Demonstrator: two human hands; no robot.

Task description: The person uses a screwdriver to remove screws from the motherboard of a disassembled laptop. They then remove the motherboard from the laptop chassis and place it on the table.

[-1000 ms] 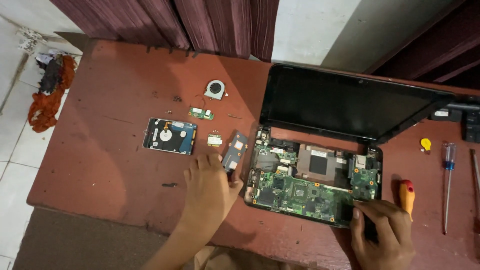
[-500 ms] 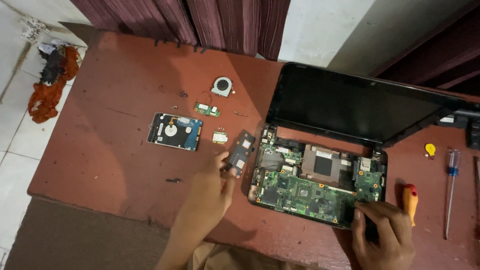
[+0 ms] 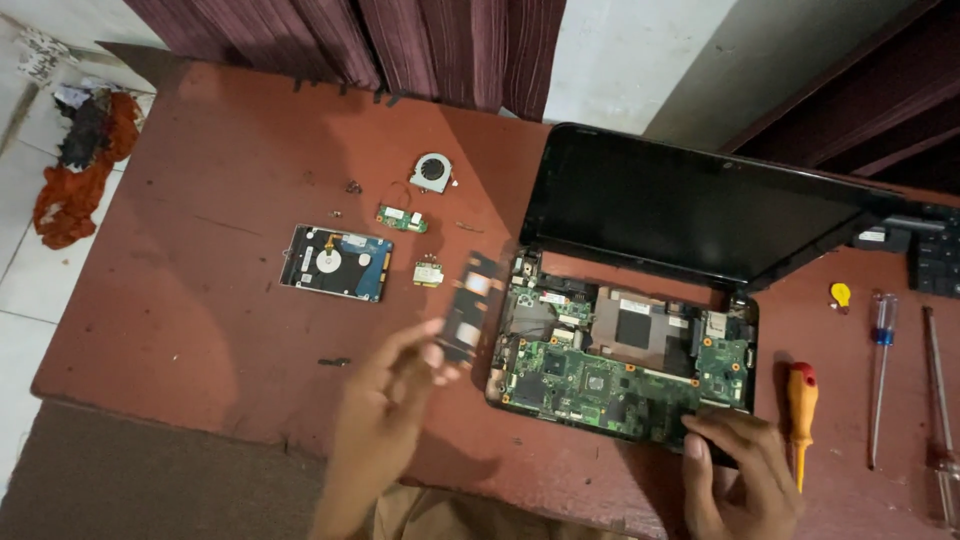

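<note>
An opened laptop (image 3: 700, 215) lies on a reddish table (image 3: 180, 330), its green motherboard (image 3: 610, 375) bare below the dark screen. My left hand (image 3: 385, 415) is blurred, just left of the laptop base, and holds a small dark rectangular part (image 3: 470, 308) up off the table by its lower end. My right hand (image 3: 735, 470) grips the laptop's front right corner. A bare hard drive (image 3: 335, 262), a small green card (image 3: 429, 272), another green board (image 3: 402, 218) and a round fan (image 3: 432, 172) lie to the left.
An orange-handled screwdriver (image 3: 800, 415) lies right of the laptop, with a blue-handled one (image 3: 880, 375), a further tool (image 3: 940, 410) and a small yellow piece (image 3: 841, 294). An orange rag (image 3: 75, 175) lies on the floor at the far left. Dark curtains (image 3: 400, 45) hang behind.
My left hand has lifted the dark part off the table beside the laptop and now moves fast, blurred. The view has shifted slightly. My right hand stays on the laptop corner.
</note>
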